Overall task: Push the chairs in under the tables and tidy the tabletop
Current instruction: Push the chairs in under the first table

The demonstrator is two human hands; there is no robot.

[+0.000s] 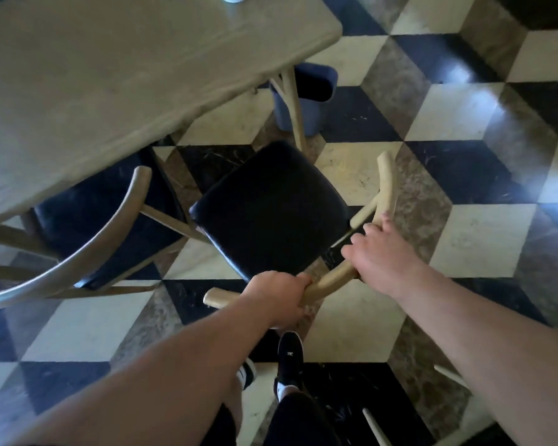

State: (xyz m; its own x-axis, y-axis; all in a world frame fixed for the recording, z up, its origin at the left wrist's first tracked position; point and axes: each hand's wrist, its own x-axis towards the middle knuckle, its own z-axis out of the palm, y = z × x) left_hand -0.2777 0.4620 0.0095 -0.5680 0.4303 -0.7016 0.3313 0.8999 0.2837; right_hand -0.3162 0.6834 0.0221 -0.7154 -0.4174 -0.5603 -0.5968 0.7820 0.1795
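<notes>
Both hands grip the curved wooden back rail point(332, 278) of a chair point(271, 207) with a black padded seat. The left hand point(279, 300) is a closed fist around the near end of the rail; the right hand point(377, 255) has its fingers point(355, 243) curled over the rail farther right. The chair stands on the checkered floor point(464, 156), angled, its seat just short of the wooden table point(110, 75) at the far left. A second chair point(87, 226) sits partly tucked under the table on the left. A blue bin point(310, 101) stands beyond the table leg.
</notes>
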